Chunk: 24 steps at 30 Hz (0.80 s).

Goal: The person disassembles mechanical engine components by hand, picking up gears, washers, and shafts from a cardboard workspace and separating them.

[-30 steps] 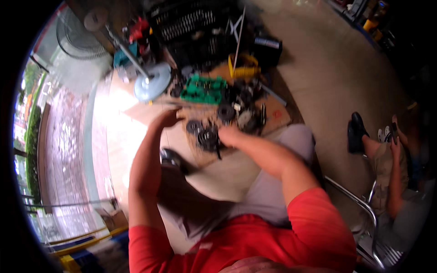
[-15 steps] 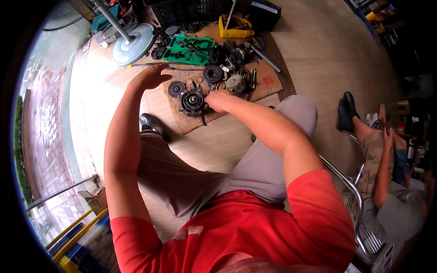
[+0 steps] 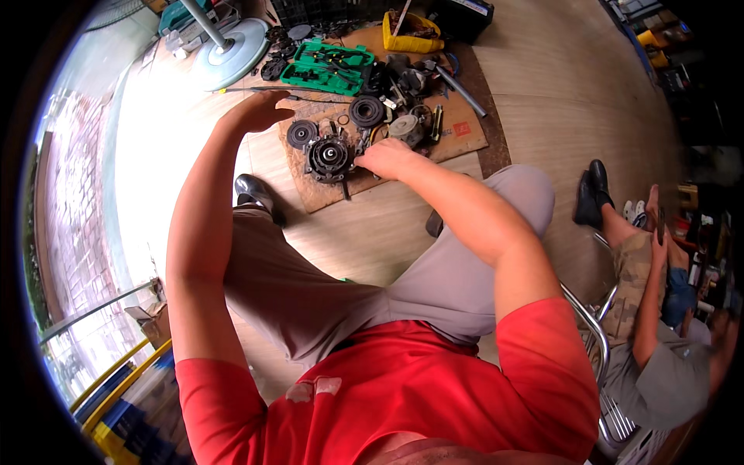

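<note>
My right hand (image 3: 390, 159) is at the right edge of a dark round machine part (image 3: 328, 156), fingers bent and pressed together. Whatever lies between its fingertips is too small or hidden to make out. The part rests on a brown cardboard sheet (image 3: 314, 198), its ringed centre facing up. Left of it and a little farther off, my left hand (image 3: 262, 113) hovers with thumb and fingers apart, holding nothing. Between that hand and the part is a dark grooved pulley (image 3: 301, 134). A larger black pulley-like ring (image 3: 366, 111) lies beyond the part.
An opened green tool case (image 3: 325, 68) lies at the back, near a yellow container (image 3: 413, 32) and a grey fan base (image 3: 232, 56). Greasy metal parts (image 3: 404, 126) and a grey tube (image 3: 462, 91) lie right of centre. At right, another person (image 3: 659, 364) sits beside a metal chair (image 3: 595, 325).
The whole view has shifted slightly. Against the round part, my right fingertips sit slightly nearer to me. My left hand stays open over nearly the same spot.
</note>
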Motion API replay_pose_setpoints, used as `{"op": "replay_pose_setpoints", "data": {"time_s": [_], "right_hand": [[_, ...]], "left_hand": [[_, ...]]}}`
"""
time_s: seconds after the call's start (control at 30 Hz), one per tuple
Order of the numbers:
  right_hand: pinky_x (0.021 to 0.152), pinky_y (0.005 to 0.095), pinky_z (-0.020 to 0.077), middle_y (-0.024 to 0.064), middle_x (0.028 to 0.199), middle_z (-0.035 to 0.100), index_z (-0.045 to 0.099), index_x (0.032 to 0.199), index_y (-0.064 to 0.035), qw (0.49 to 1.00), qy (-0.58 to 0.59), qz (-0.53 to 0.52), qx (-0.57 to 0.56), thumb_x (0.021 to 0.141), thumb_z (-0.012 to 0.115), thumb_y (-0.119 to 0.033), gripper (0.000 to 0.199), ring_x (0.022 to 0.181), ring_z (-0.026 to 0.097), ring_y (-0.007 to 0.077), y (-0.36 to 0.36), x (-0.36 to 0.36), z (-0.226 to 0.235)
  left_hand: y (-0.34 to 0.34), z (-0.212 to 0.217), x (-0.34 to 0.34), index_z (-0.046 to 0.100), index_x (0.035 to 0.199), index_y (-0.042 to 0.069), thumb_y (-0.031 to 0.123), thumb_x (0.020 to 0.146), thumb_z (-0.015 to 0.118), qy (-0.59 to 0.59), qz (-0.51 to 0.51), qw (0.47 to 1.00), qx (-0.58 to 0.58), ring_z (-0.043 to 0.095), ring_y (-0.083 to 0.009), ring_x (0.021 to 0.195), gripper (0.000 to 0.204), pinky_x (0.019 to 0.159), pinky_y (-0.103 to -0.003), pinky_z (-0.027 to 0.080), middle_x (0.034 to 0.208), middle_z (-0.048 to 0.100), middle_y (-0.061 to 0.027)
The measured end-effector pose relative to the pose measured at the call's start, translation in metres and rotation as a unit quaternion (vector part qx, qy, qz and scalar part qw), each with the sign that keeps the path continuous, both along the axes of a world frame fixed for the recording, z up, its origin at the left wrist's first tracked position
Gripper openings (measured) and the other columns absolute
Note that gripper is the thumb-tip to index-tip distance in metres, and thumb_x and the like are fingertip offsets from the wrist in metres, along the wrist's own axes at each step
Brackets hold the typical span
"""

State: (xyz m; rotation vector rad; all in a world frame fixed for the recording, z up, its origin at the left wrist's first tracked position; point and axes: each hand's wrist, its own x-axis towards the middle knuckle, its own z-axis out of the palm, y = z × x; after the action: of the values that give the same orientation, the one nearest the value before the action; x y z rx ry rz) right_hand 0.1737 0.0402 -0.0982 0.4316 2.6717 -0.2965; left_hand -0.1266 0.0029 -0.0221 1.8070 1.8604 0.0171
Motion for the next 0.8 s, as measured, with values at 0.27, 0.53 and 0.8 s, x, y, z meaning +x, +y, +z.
{"op": "replay_pose_setpoints", "data": {"time_s": [0.27, 0.53, 0.8], "right_hand": [[0.08, 0.0418, 0.0521, 0.0086, 0.103, 0.068, 0.069, 0.1, -0.0161, 0.999, -0.043, 0.024, 0.018, 0.088, 0.048, -0.019, 0.024, 0.1, 0.064, 0.0276, -0.003, -0.006, 0.012], [0.08, 0.0401, 0.0526, 0.0077, 0.099, 0.07, 0.072, 0.093, -0.0117, 0.999, -0.041, 0.026, 0.019, 0.082, 0.061, -0.027, 0.022, 0.097, 0.065, 0.0257, -0.003, -0.012, 0.005], [0.078, 0.0413, 0.0521, 0.0129, 0.093, 0.069, 0.069, 0.09, -0.0058, 0.999, -0.008, -0.018, -0.029, 0.081, 0.064, -0.043, 0.039, 0.093, 0.065, 0.0294, -0.002, -0.015, 0.005]], "left_hand": [[-0.002, 0.005, 0.003, 0.045, 0.135, 0.004, 0.036, 0.088, 0.061, 0.011, 0.002, 1.0, -0.025, 0.051, -0.035, 0.12, 0.059, 0.1, -0.04, 0.041, 0.13, 0.052, -0.0233], [-0.002, 0.0, 0.0, 0.044, 0.136, 0.005, 0.035, 0.088, 0.062, 0.011, 0.003, 1.0, -0.025, 0.051, -0.036, 0.12, 0.06, 0.101, -0.04, 0.04, 0.13, 0.051, -0.0243], [-0.001, 0.0, 0.001, 0.046, 0.135, 0.004, 0.035, 0.088, 0.062, 0.019, -0.018, 1.0, -0.007, 0.052, -0.0363, 0.119, 0.059, 0.1, -0.039, 0.041, 0.129, 0.053, -0.023]]}}
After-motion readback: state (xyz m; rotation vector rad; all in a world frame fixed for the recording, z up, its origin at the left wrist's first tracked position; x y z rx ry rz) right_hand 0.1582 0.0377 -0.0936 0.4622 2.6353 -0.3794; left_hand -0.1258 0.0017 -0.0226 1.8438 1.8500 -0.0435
